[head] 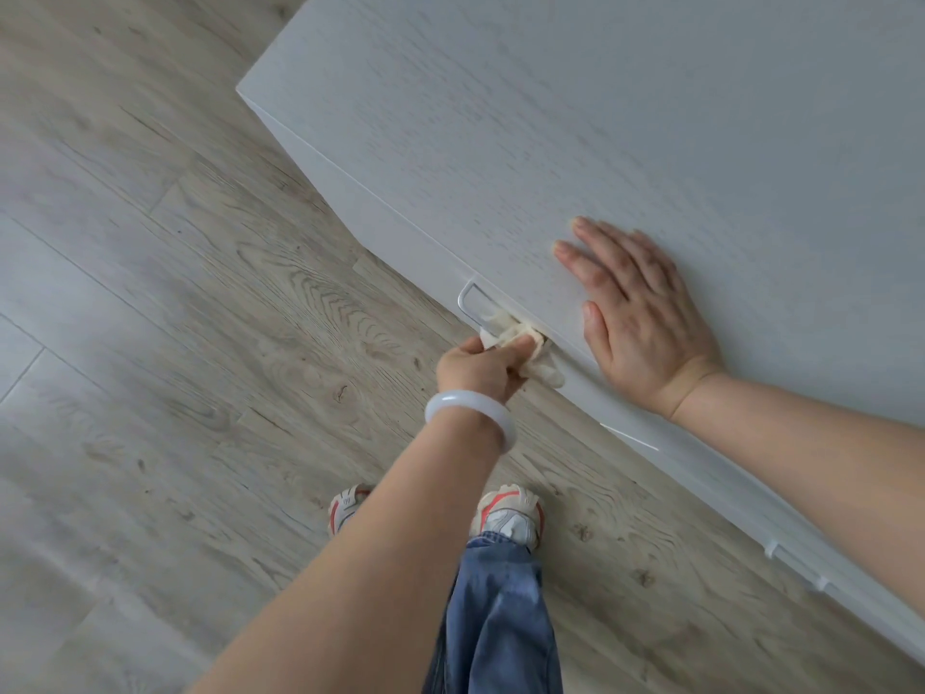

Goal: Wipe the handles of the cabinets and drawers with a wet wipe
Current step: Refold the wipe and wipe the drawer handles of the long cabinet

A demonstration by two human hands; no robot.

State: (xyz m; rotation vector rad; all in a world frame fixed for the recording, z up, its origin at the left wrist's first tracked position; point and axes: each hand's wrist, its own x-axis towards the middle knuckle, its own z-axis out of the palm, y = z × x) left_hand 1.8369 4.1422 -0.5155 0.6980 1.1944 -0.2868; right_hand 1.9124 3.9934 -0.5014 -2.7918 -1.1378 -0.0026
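Note:
A white cabinet (550, 117) fills the upper right, seen from above. On its front edge sits a silver bar handle (470, 305). My left hand (475, 365) grips a crumpled cream wet wipe (520, 343) and holds it wrapped round the right part of that handle. A pale bangle sits on that wrist. My right hand (640, 313) lies flat on the cabinet top, fingers straight, just right of the handle. A second handle (796, 566) shows lower right on the same front.
Grey-brown wood plank floor (175, 343) spreads left and below the cabinet. My two feet in white and red trainers (510, 513) stand close to the cabinet front, with a blue jeans leg below them.

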